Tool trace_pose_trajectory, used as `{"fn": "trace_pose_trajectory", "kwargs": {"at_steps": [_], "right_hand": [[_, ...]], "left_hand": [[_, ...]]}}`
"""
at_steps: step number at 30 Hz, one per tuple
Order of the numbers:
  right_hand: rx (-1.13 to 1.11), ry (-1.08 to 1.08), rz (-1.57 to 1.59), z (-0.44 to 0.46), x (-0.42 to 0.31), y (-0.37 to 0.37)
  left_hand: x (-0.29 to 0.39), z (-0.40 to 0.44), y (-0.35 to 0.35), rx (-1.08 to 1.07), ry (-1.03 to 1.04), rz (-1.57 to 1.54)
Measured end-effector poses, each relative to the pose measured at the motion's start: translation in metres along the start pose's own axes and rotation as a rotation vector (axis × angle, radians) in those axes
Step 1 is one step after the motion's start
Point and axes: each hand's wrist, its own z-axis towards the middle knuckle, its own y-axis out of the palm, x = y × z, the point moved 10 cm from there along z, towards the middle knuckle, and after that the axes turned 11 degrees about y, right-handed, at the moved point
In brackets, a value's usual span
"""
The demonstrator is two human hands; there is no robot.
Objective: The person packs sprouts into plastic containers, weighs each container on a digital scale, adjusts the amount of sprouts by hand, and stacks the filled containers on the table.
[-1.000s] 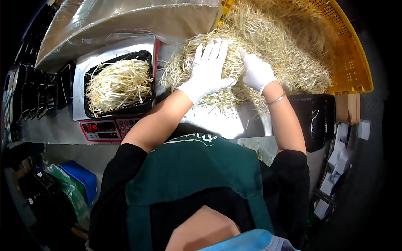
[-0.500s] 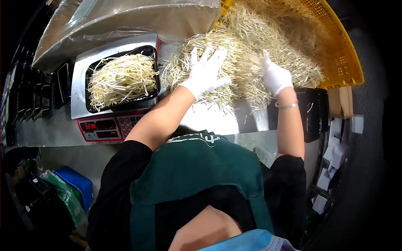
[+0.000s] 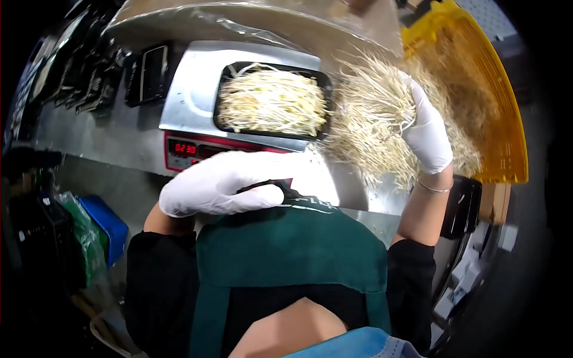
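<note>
My left hand (image 3: 221,184), white-gloved, hovers in front of the scale (image 3: 191,113) with fingers stretched to the right and thumb apart. Its display (image 3: 185,148) glows red and seems to read 0.230. On the scale's metal plate sits a black tray (image 3: 327,113) filled with bean sprouts (image 3: 271,98). My right hand (image 3: 428,128), also gloved, is closed round a bunch of bean sprouts (image 3: 382,89) at the right side of the loose sprout pile (image 3: 364,149). Its fingertips are partly hidden by the sprouts.
A yellow crate (image 3: 507,131) lies tipped at the right, sprouts spilling from it. Clear plastic sheeting (image 3: 262,24) runs along the back. Several stacked black trays (image 3: 89,77) and a single black tray (image 3: 147,74) stand left. A blue bin (image 3: 107,227) sits below.
My left hand has left the sprout pile and come back leftward, in front of the scale. My right hand now grips a bunch of sprouts. The view has shifted.
</note>
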Motion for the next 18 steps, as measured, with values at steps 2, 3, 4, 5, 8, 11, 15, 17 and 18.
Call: {"fn": "trace_pose_trajectory", "kwargs": {"at_steps": [2,3,4,5,8,11,15,17,18], "right_hand": [[0.058,-0.217,-0.223,0.008,-0.06,0.022],[0.047,-0.266,-0.31,0.011,-0.078,0.041],[-0.007,-0.291,-0.4,0.016,-0.084,0.064],[-0.059,-0.312,-0.489,0.019,-0.081,0.087],[-0.174,-0.284,-0.62,0.024,-0.069,0.125],[-0.108,-0.333,-0.533,0.018,-0.072,0.121],[-0.064,-0.36,-0.371,0.015,-0.071,0.116],[-0.094,-0.315,-0.4,0.016,-0.068,0.114],[-0.165,-0.252,-0.559,0.018,-0.068,0.116]], "left_hand": [[0.017,-0.009,-0.038,0.218,0.27,0.1],[0.034,-0.013,-0.061,0.389,0.466,0.262],[0.027,-0.015,-0.075,0.546,0.254,0.384],[0.031,0.001,-0.084,0.612,0.336,0.5],[-0.018,0.052,-0.07,0.472,0.294,0.785],[-0.051,0.057,-0.06,0.371,0.321,0.76],[-0.071,0.062,-0.055,0.243,0.121,0.622],[-0.074,0.061,-0.055,0.238,0.074,0.567],[-0.076,0.062,-0.055,0.214,0.044,0.501]]}}
